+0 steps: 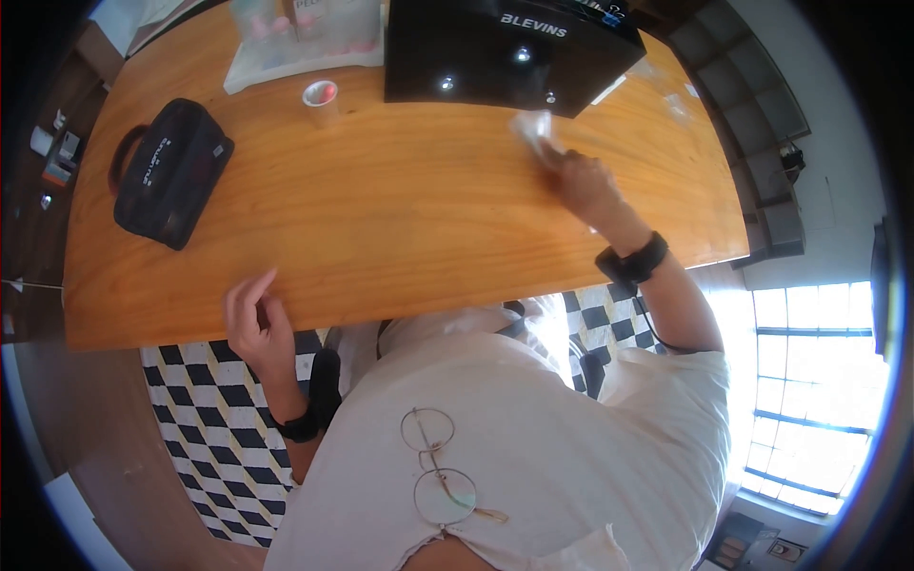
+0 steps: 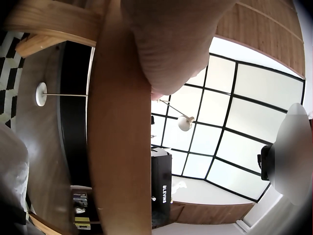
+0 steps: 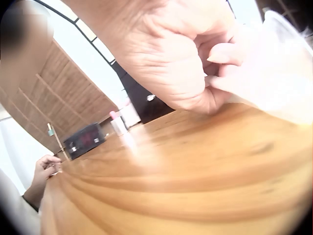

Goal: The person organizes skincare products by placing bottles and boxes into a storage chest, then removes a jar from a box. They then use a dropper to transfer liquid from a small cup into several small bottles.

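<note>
In the head view my right hand [image 1: 588, 186] reaches over the right part of the table, fingers curled on a thin white, partly see-through piece [image 1: 531, 126] in front of the black box [image 1: 466, 57]. The right wrist view shows this white piece [image 3: 274, 81] washed out by glare beside my curled fingers [image 3: 226, 54]; I cannot tell its kind. My left hand [image 1: 255, 319] is at the table's front edge with relaxed fingers and holds nothing. In the left wrist view its palm side [image 2: 171, 44] is at the top.
A dark zipped case [image 1: 173, 176] with a handle lies on the left of the wooden table [image 1: 400, 209]. A small paper cup [image 1: 322, 99] with something pink inside stands near a white tray [image 1: 286, 74] of bottles. The box, lettered BLEVINS, stands at the back.
</note>
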Demonstrator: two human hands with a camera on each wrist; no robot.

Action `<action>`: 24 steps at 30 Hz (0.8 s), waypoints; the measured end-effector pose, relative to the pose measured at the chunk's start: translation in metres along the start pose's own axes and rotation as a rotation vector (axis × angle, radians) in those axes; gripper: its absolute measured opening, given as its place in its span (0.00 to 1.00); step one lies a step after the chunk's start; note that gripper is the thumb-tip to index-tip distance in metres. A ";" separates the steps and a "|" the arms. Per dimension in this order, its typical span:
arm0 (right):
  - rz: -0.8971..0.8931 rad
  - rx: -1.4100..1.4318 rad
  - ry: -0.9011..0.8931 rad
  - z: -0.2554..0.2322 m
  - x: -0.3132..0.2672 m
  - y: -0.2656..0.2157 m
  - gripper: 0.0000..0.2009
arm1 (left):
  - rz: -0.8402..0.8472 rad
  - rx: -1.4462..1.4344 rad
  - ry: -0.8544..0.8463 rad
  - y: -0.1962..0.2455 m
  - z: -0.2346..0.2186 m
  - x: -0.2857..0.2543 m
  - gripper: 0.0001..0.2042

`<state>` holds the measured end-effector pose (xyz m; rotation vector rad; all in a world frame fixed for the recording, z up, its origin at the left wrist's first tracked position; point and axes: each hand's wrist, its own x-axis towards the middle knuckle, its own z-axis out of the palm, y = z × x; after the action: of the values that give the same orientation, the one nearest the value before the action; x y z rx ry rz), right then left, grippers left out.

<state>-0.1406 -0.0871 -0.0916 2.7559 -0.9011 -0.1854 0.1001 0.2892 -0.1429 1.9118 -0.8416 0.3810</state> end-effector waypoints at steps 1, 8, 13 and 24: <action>0.022 -0.020 -0.001 0.011 -0.002 0.021 0.30 | -0.013 0.000 0.000 0.000 0.000 0.000 0.17; 0.250 -0.028 -0.030 0.043 -0.010 0.116 0.26 | 0.004 0.030 -0.002 0.004 0.000 0.001 0.16; 0.254 0.056 0.089 0.028 -0.019 0.122 0.30 | 0.034 0.048 0.017 -0.005 0.002 -0.002 0.15; -0.495 0.239 0.087 -0.080 -0.017 -0.136 0.29 | 0.085 0.085 0.090 -0.006 0.006 -0.002 0.15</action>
<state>-0.0619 0.0438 -0.0493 3.1347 -0.2150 -0.0409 0.1021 0.2868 -0.1508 1.9262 -0.8602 0.5581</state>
